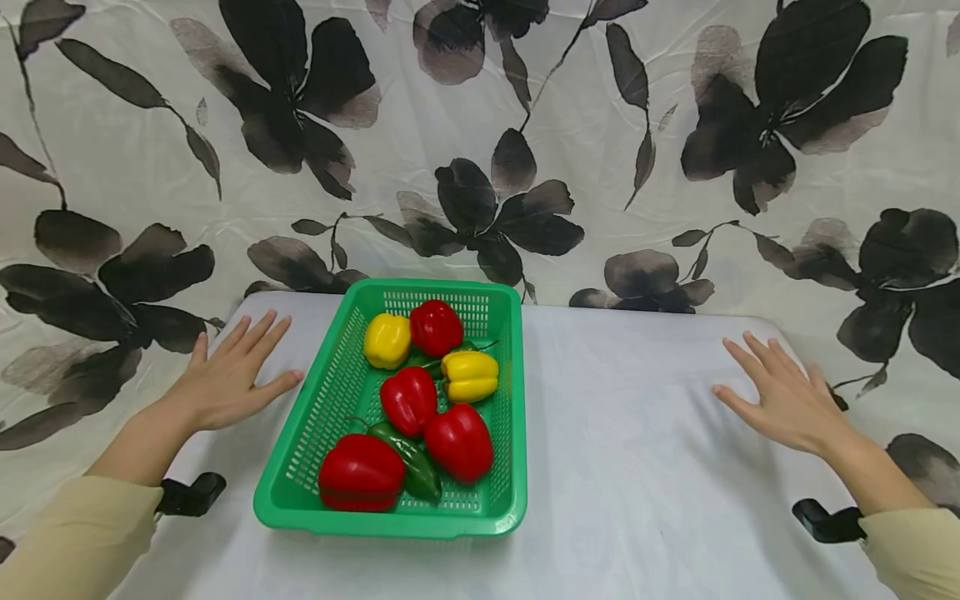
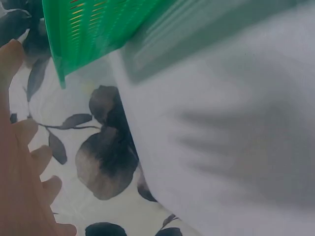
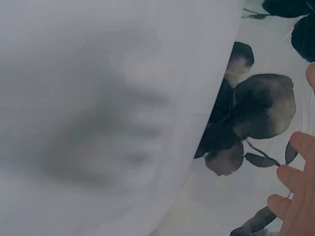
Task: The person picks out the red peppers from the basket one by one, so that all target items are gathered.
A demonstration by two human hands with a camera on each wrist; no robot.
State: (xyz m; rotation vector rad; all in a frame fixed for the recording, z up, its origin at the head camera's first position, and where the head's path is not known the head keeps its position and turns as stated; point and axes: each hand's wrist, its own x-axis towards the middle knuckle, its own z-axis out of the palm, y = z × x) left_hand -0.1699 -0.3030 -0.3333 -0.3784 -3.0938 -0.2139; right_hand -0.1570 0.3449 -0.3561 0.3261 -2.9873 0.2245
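A green plastic basket (image 1: 519, 400) stands on the white table, left of the middle. Inside lie several red bell peppers (image 1: 362, 472), two yellow bell peppers (image 1: 387, 341) and green chili peppers (image 1: 411, 460), one of them partly hidden under the others. My left hand (image 1: 225, 379) hovers left of the basket with its fingers spread, holding nothing. In the left wrist view the basket's side (image 2: 88, 39) shows above the table, near the thumb. Far to the right, my right hand (image 1: 783, 400) is held over the table, fingers straight and apart, with nothing in it.
The white tabletop (image 1: 630, 450) has rounded back corners. Behind it hangs a pale cloth (image 1: 600, 167) printed with dark flowers. Black wrist mounts (image 1: 193, 495) sit below both hands, at the cuffs of the pale yellow sleeves.
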